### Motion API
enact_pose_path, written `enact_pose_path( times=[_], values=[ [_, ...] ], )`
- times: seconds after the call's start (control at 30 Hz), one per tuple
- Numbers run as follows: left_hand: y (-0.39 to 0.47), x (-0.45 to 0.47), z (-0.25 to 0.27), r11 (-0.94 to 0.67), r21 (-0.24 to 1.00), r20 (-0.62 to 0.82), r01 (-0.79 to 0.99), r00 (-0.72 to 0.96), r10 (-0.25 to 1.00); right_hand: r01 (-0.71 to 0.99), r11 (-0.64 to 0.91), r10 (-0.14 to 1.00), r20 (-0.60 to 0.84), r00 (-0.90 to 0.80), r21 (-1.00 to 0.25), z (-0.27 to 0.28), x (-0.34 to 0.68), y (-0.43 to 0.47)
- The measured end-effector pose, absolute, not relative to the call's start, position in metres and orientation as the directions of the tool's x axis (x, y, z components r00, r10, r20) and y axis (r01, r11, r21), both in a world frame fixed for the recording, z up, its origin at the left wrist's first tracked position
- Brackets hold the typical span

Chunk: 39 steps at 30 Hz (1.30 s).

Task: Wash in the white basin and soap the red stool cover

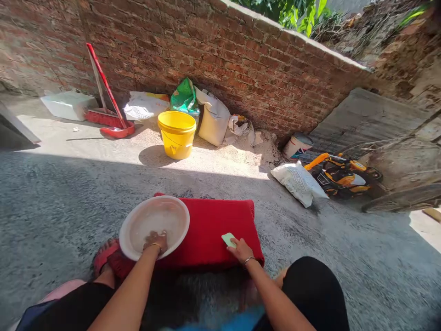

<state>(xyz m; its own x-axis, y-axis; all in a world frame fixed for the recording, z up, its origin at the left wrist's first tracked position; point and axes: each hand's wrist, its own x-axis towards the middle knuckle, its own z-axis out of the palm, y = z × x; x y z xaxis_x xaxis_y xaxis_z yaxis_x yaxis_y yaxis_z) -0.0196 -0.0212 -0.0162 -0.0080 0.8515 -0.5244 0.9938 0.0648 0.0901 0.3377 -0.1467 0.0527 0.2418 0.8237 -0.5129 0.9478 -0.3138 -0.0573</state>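
A white basin (129,230) with cloudy water rests on the left part of a red cloth (213,216) that covers a low flat block. My left hand (156,240) is dipped into the basin, its fingers apart under the water and nothing visible in them. Over the right part of the red cloth, my right hand (242,251) pinches a pale green bar of soap (228,239) between thumb and fingers. The soap is close to the cloth; whether it touches is hard to tell.
A yellow bucket (177,135) stands beyond the cloth, before several sacks (213,119) at the brick wall (206,50). A red dustpan (119,131) and broom are at left. To the right lie a white sack (298,181) and an orange-black toy vehicle (344,179).
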Motion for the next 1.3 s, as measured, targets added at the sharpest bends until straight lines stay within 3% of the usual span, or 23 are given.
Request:
enact_pose_path(
  times=[0.07,0.17,0.3,0.4,0.57,0.73,0.8,0.87,0.97,1.13,1.3],
  values=[
    [-0.021,-0.02,-0.009,0.079,0.026,-0.58,0.997,-0.049,0.813,0.958,-0.283,0.845,-0.485,0.225,-0.049,0.05,0.33,-0.113],
    [-0.018,-0.019,0.004,0.061,0.042,-0.61,0.997,-0.023,0.792,0.988,-0.128,0.899,-0.431,0.079,-0.086,0.046,0.3,-0.061],
    [-0.013,-0.015,0.013,0.125,-0.031,-0.567,0.992,-0.12,0.815,0.988,0.076,0.901,-0.415,-0.125,-0.133,0.035,0.259,-0.017],
    [-0.008,-0.013,0.013,0.152,-0.064,-0.556,0.986,-0.162,0.815,0.985,0.123,0.888,-0.43,-0.162,-0.118,0.026,0.268,-0.011],
    [0.002,-0.019,0.008,0.142,-0.073,-0.587,0.987,-0.157,0.794,0.999,-0.044,0.879,-0.474,0.054,0.031,0.026,0.387,-0.045],
    [0.008,-0.021,0.004,0.117,-0.11,-0.618,0.987,-0.161,0.769,0.886,-0.371,0.738,-0.49,0.463,0.278,0.053,0.509,-0.085],
    [0.01,-0.02,0.001,0.109,-0.121,-0.636,0.987,-0.161,0.755,0.858,-0.403,0.723,-0.463,0.512,0.319,0.066,0.519,-0.085],
    [0.013,-0.017,-0.003,0.113,-0.148,-0.645,0.983,-0.182,0.742,0.896,-0.332,0.773,-0.459,0.438,0.296,0.075,0.503,-0.073],
    [0.015,-0.016,-0.012,0.107,-0.198,-0.627,0.974,-0.21,0.751,0.978,-0.104,0.864,-0.471,0.178,0.18,0.08,0.443,-0.038],
    [0.012,-0.019,-0.022,0.064,-0.222,-0.587,0.973,-0.186,0.788,0.969,0.232,0.864,-0.442,-0.243,-0.08,0.065,0.32,0.018],
    [0.009,-0.019,-0.024,0.038,-0.24,-0.592,0.97,-0.178,0.786,0.948,0.285,0.83,-0.458,-0.318,-0.141,0.045,0.281,0.036]
  ],
)
